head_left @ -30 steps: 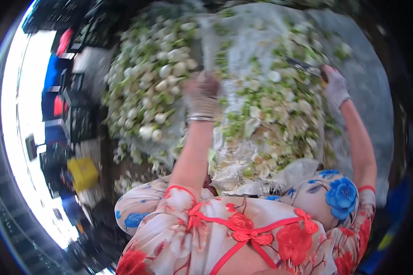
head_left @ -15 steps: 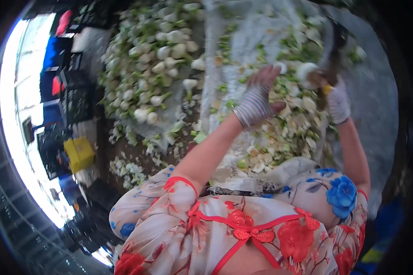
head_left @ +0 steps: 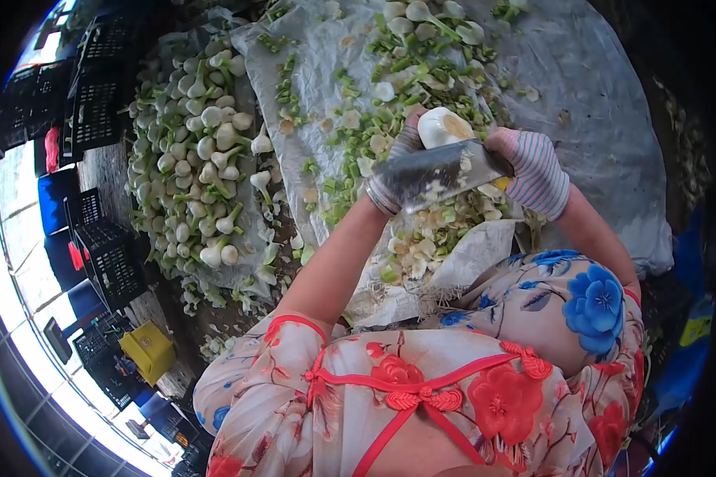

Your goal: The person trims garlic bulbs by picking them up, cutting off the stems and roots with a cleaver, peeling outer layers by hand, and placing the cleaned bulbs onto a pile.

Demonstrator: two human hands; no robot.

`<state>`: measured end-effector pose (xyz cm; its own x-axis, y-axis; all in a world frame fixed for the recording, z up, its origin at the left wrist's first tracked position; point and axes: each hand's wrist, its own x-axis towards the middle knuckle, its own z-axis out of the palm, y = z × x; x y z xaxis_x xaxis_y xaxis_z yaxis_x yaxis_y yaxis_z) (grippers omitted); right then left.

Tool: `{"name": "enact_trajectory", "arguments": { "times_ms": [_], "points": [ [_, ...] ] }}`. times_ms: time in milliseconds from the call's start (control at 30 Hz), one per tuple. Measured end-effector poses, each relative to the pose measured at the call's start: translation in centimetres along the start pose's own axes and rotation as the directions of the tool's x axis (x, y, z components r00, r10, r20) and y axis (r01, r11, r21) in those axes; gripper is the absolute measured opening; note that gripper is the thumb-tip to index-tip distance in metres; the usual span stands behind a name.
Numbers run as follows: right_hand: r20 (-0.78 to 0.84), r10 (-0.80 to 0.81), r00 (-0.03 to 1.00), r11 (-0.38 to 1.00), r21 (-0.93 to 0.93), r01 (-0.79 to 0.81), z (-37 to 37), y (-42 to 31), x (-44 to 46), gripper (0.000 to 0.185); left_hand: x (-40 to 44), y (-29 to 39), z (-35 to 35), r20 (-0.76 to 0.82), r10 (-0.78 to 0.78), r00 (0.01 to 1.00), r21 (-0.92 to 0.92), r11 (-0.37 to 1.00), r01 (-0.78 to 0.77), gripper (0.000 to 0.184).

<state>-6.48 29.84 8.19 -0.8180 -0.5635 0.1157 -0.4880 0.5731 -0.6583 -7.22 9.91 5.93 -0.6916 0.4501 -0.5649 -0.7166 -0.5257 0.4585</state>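
Observation:
In my right hand (head_left: 533,167), in a striped fingerless glove, is a wide-bladed knife (head_left: 433,173). Its blade points left and has pale scraps stuck to it. My left hand (head_left: 407,141), gloved alike and partly hidden behind the blade, holds a round white vegetable bulb (head_left: 436,127). The bulb shows a brownish cut face on its right side, close above the blade. Whether the edge touches it I cannot tell. Under both hands lies a heap of green and whitish trimmings (head_left: 414,238).
A large pile of white bulbs with green stems (head_left: 203,151) lies to the left. More trimmed bulbs (head_left: 426,20) are at the far end of the pale plastic sheet (head_left: 597,119). Black crates (head_left: 107,254) and a yellow container (head_left: 149,352) stand along the left side.
My left hand has come to the bulb and now holds it. The knife has swung down from upright to point left across my left hand. The view has shifted right.

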Motion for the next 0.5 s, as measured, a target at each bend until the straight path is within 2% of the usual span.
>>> {"name": "enact_trajectory", "arguments": {
  "times_ms": [100, 133, 167, 200, 233, 300, 333, 367, 400, 500],
  "points": [
    [0.005, -0.008, 1.000, 1.000, -0.010, 0.008, 0.2, -0.4, -0.4, 0.036, 1.2, -2.1, -2.6, 0.018, 0.044, 0.999, 0.009, 0.999, -0.044, 0.040],
    [0.025, 0.004, 1.000, 1.000, 0.006, -0.004, 0.1, -0.5, -0.5, 0.037, 1.6, -1.6, -2.6, 0.186, -0.086, 0.979, -0.260, 0.956, 0.133, 0.039],
    [0.046, 0.013, 0.999, 1.000, 0.019, -0.014, 0.1, -0.4, -0.5, 0.037, 1.8, -1.3, -2.5, 0.373, -0.157, 0.914, -0.473, 0.816, 0.333, 0.037],
    [0.043, 0.018, 0.999, 1.000, 0.022, -0.019, 0.2, -0.1, -0.8, 0.037, 1.5, -2.2, -2.2, 0.061, -0.078, 0.995, -0.149, 0.985, 0.087, 0.040],
    [0.030, 0.015, 0.999, 0.999, 0.029, -0.016, 0.5, 0.1, -1.0, 0.038, 2.1, -2.9, -3.2, 0.057, -0.085, 0.995, -0.148, 0.985, 0.092, 0.040],
    [0.016, 0.015, 1.000, 0.999, 0.032, -0.015, 1.1, 0.8, -1.4, 0.038, 3.7, -4.3, -5.9, 0.357, -0.255, 0.899, -0.415, 0.819, 0.397, 0.047],
    [-0.040, 0.037, 0.998, 0.999, 0.033, -0.036, 1.6, 1.2, -1.7, 0.038, 3.3, -4.0, -5.3, 0.360, -0.254, 0.898, -0.415, 0.818, 0.398, 0.047],
    [-0.097, 0.059, 0.994, 0.998, 0.034, -0.056, 1.8, 1.6, -1.7, 0.037, 2.2, -3.1, -4.1, 0.249, -0.196, 0.948, -0.187, 0.951, 0.246, 0.049],
    [-0.094, 0.060, 0.994, 0.998, 0.039, -0.057, 1.8, 1.6, -1.7, 0.037, 0.8, -2.3, -2.9, 0.148, -0.107, 0.983, 0.071, 0.993, 0.097, 0.051],
    [-0.032, 0.092, 0.995, 0.996, -0.007, -0.092, 2.0, 1.6, -1.6, 0.037, -0.2, -2.1, -2.4, 0.060, 0.022, 0.998, 0.356, 0.934, -0.042, 0.056]
  ]
}}
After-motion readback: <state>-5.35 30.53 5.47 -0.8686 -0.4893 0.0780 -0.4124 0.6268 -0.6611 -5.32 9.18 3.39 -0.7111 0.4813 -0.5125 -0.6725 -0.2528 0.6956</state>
